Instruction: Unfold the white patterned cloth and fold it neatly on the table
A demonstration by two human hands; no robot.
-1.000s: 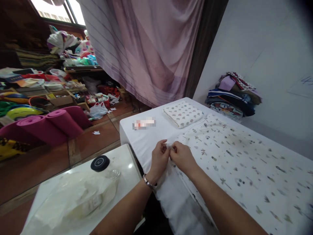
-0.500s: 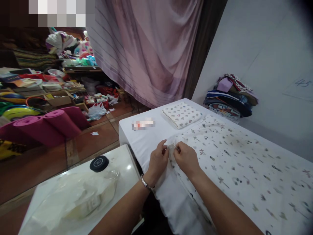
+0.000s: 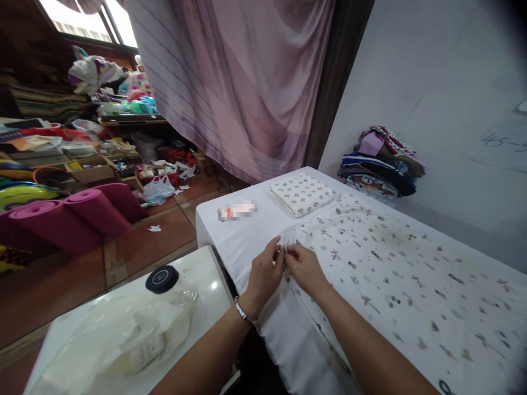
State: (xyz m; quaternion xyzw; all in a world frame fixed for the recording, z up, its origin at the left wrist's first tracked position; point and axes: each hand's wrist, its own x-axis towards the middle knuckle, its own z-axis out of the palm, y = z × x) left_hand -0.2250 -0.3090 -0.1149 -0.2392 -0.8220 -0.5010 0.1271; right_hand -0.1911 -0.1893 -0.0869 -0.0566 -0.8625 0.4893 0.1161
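Note:
A white bed cover [image 3: 387,274] printed with small grey and brown plants lies over the right part of the bed. At its near left corner, my left hand [image 3: 265,274] is closed, thumb and fingers pinching the bunched white cloth. Pressed close beside it, my right hand [image 3: 307,269] also pinches the gathered fabric. The fingertips of both hands nearly touch, and the exact bit of cloth between them is mostly hidden. Beyond the hands, a folded printed cloth [image 3: 302,195] rests on the white bed sheet [image 3: 239,238].
A white table [image 3: 197,269] at the left bears a round black lid [image 3: 162,278] and a clear plastic bag [image 3: 135,334]. Folded clothes [image 3: 379,164] are stacked against the wall. A pink curtain [image 3: 247,82] hangs behind the bed. Rolled pink mats [image 3: 82,216] stand on the floor.
My right hand has moved left, closing the gap to my left hand; the cloth stretched between them is now bunched. The view has shifted slightly to the right.

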